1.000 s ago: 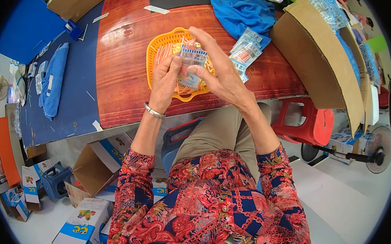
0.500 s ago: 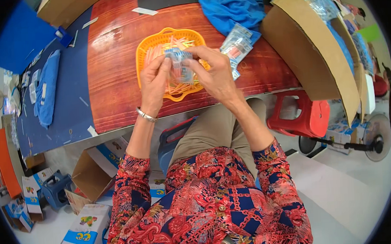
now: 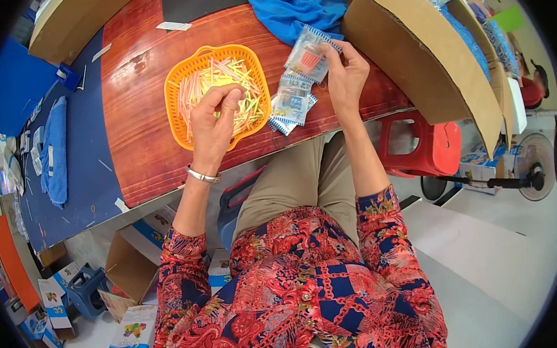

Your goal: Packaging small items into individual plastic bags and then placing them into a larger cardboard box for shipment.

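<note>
My right hand (image 3: 349, 74) pinches the edge of a clear plastic packet (image 3: 310, 57) with blue edges and pinkish-red pieces inside. This packet overlaps other packets (image 3: 291, 99) lying near the table's front edge. Over the right part of an orange plastic basket (image 3: 173, 110), my left hand (image 3: 214, 122) is closed, thumb and forefinger pressed together. Whether anything is between those fingertips cannot be made out. Many thin pink, yellow and pale green sticks (image 3: 193, 93) fill the basket. A silver bangle is on my left wrist.
A blue cloth (image 3: 298, 10) lies behind the packets. An open cardboard box (image 3: 411, 60) stands at the right, above a red stool (image 3: 438, 148). Another blue cloth (image 3: 55, 151) lies on the dark left part of the table. Printed cartons (image 3: 131, 336) sit on the floor.
My hands have moved apart. The right went rightward with a packet to the other packets; the left let go of the packet and stays over the basket. The whole view has shifted slightly.
</note>
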A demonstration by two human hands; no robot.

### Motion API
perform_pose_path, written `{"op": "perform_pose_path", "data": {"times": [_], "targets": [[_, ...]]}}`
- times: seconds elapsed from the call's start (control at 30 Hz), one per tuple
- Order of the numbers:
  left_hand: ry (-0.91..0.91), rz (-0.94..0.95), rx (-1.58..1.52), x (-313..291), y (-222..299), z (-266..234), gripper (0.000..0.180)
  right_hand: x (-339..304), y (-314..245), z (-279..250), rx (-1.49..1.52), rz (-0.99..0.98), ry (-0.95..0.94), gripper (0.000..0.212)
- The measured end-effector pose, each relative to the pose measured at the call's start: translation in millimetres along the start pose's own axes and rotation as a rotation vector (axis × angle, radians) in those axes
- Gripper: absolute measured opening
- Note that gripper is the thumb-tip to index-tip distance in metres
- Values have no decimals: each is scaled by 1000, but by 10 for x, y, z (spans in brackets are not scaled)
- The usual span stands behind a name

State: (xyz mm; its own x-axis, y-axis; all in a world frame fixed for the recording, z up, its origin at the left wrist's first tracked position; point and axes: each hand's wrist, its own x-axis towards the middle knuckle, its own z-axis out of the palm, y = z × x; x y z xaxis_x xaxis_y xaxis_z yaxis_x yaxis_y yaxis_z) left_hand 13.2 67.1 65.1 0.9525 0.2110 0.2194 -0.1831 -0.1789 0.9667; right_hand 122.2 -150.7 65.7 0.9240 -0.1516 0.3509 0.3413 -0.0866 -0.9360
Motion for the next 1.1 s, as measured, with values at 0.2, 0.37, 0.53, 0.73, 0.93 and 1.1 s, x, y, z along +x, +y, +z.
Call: {"op": "perform_pose_path", "data": {"times": [0.2,0.37,0.53,0.73,0.93,1.1], "targets": [[-202,204,262,640,-84,513,32,-41,643,-68,-197,44,45,18],[-512,182,677,1351,-364,1009,72,-50,844,-128,-346,-30,46,31],[-617,-84,691,1576,-729,1168,91,-113,716,-85,-615,-56,115,51],[-612,-318,434,1590,-585,1216,87,-34,731,-188,-181,258,-3,55],[-773,-282,175,1595,-596,1090,71,-22,667,-236,-208,196,-31,50],[-717,-266,-27,1551,-658,1139,65,117,650,-276,-185,93,17,48]]}}
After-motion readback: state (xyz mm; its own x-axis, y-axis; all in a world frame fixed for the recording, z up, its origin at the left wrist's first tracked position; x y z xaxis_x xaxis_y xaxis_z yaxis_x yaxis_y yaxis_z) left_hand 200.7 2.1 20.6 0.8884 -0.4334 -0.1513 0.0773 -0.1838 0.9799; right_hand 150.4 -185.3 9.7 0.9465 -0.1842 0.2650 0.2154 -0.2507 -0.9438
